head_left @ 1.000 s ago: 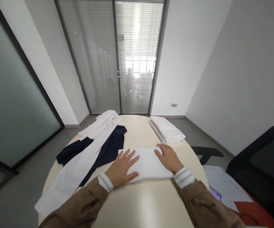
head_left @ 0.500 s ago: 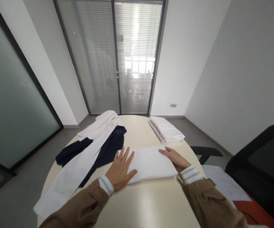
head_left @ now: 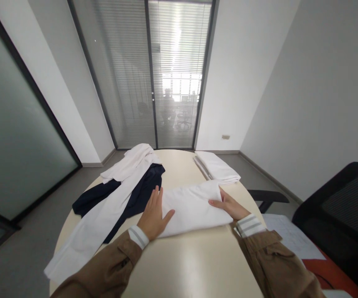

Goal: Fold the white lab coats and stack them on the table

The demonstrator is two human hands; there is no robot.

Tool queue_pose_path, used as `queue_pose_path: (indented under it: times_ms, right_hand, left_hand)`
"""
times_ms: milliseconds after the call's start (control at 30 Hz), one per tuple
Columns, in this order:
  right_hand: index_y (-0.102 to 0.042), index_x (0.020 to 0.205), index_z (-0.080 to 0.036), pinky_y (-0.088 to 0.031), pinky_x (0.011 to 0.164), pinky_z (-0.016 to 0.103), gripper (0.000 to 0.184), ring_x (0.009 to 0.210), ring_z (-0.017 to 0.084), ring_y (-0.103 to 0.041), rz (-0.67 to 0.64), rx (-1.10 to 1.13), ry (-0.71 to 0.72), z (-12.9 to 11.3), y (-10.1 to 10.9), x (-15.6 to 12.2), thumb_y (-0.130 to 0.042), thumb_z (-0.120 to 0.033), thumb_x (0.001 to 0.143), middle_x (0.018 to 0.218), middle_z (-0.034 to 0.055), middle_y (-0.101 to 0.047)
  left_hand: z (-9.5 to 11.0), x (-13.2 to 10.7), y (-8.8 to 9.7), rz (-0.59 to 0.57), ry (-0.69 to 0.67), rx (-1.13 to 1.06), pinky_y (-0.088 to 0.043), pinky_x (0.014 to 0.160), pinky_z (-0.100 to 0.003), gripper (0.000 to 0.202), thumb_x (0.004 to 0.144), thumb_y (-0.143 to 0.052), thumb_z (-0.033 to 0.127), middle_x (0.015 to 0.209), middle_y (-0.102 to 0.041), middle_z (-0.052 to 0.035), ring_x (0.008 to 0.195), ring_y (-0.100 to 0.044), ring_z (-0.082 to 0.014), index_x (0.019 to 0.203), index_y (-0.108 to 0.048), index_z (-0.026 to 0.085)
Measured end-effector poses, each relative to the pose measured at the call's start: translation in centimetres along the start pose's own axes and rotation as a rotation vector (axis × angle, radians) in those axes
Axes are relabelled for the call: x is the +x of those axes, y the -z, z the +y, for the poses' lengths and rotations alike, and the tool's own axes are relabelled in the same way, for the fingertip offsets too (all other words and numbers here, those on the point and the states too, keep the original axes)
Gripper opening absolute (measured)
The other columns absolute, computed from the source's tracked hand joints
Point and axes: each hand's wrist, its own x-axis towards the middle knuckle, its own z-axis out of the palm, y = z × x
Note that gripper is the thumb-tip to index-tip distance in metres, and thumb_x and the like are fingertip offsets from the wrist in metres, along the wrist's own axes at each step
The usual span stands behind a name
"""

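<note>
A folded white cloth [head_left: 191, 205] lies on the round cream table [head_left: 185, 265] in front of me. My left hand [head_left: 153, 215] rests at the cloth's left end, and its fingers now slip under the edge. My right hand [head_left: 228, 205] grips the right end, thumb on top and fingers beneath, and that end is lifted off the table. Both sleeves are brown with striped white cuffs.
A stack of folded white cloths [head_left: 216, 167] sits at the table's far right. A long white garment [head_left: 104, 211] lies over a dark navy garment [head_left: 129, 194] on the left. A black chair [head_left: 337, 211] stands at right, with papers [head_left: 291, 240] below it.
Both hands went from lying flat on the cloth to taking hold of its ends. The right end has risen toward the far stack.
</note>
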Motion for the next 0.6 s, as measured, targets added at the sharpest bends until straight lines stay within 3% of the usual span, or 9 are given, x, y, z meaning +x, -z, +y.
queue_pose_path:
  times_ms: [67,133,167,233,300,367,467,600]
  right_hand:
    - [-0.049,0.134,-0.022,-0.054,0.094,0.045,0.074,0.109,0.030,-0.068,0.057,0.005,0.020,-0.3,0.1,-0.1,-0.083,-0.043,0.071,0.126,0.0116,-0.070]
    - [-0.051,0.132,-0.021,-0.054,0.094,0.046,0.073,0.108,0.031,-0.069,0.112,0.024,0.038,-0.5,0.0,-0.3,-0.083,-0.044,0.071,0.122,0.0118,-0.071]
    - [-0.051,0.131,-0.021,-0.054,0.094,0.047,0.073,0.109,0.031,-0.069,0.139,0.033,0.051,-0.5,0.0,-0.4,-0.084,-0.045,0.070,0.121,0.0118,-0.072]
    - [-0.053,0.130,-0.022,-0.053,0.095,0.048,0.072,0.110,0.032,-0.068,0.188,0.051,0.078,-0.5,0.0,-0.5,-0.084,-0.045,0.070,0.120,0.0118,-0.072]
    - [-0.054,0.129,-0.022,-0.053,0.097,0.050,0.071,0.111,0.033,-0.068,0.212,0.074,0.082,-0.4,0.0,-0.5,-0.085,-0.045,0.070,0.120,0.0120,-0.073]
    - [-0.057,0.126,-0.020,-0.052,0.098,0.051,0.069,0.110,0.034,-0.069,0.197,0.100,0.056,-0.2,0.0,-0.4,-0.085,-0.046,0.069,0.119,0.0130,-0.073]
    - [-0.063,0.121,-0.017,-0.050,0.101,0.053,0.067,0.110,0.035,-0.069,0.117,0.113,0.011,0.2,0.0,-0.4,-0.088,-0.045,0.064,0.121,0.0146,-0.072]
    - [-0.066,0.120,-0.018,-0.046,0.108,0.051,0.064,0.115,0.033,-0.067,0.036,0.110,0.019,0.7,-0.1,-0.2,-0.088,-0.043,0.065,0.126,0.0132,-0.070]
  left_hand:
    - [0.1,0.5,0.1,0.061,0.071,-0.222,-0.019,0.123,-0.056,0.099,0.089,-0.062,0.049,0.166,-0.007,-0.0226,0.153,-0.013,-0.0338,0.159,-0.002,0.015]
    - [0.4,1.0,0.4,0.084,0.187,-0.500,-0.025,0.122,-0.052,0.108,0.085,-0.068,0.047,0.164,-0.017,-0.0242,0.149,-0.029,-0.0315,0.158,0.004,0.016]
    - [0.6,1.2,0.5,0.068,0.243,-0.647,-0.031,0.119,-0.052,0.107,0.084,-0.070,0.047,0.160,-0.028,-0.0247,0.144,-0.039,-0.0313,0.158,-0.001,0.016]
    - [1.1,1.5,0.8,0.002,0.317,-0.908,-0.043,0.111,-0.050,0.093,0.081,-0.074,0.050,0.147,-0.051,-0.0232,0.131,-0.056,-0.0320,0.152,-0.026,0.014]
    - [1.6,1.7,1.0,-0.017,0.348,-1.070,-0.049,0.105,-0.049,0.077,0.076,-0.078,0.051,0.132,-0.064,-0.0206,0.121,-0.063,-0.0331,0.136,-0.049,0.012]
    - [2.0,1.8,1.2,0.032,0.356,-1.144,-0.050,0.103,-0.049,0.070,0.072,-0.081,0.049,0.123,-0.069,-0.0181,0.117,-0.065,-0.0325,0.127,-0.056,0.012]
    - [2.3,1.9,1.8,0.091,0.345,-1.186,-0.049,0.104,-0.048,0.071,0.072,-0.082,0.045,0.121,-0.071,-0.0152,0.114,-0.067,-0.0304,0.130,-0.055,0.014]
    - [2.2,2.3,2.9,0.029,0.343,-1.166,-0.055,0.095,-0.046,0.070,0.072,-0.082,0.045,0.115,-0.073,-0.0140,0.106,-0.070,-0.0309,0.128,-0.056,0.015]
